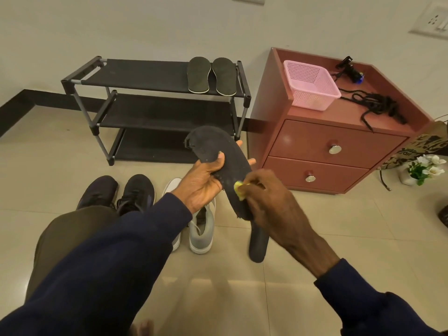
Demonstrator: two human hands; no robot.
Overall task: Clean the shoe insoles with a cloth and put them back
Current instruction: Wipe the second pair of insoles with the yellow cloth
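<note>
A dark insole (214,145) is gripped at its middle by the left hand (201,184), above the grey shoes (203,235) on the floor (339,229). A yellow cloth (238,189) is pinched against it by the right hand (269,200).

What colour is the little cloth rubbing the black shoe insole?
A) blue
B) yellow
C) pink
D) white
B: the right hand presses a yellow cloth against the black insole, which the left hand grips.
</note>
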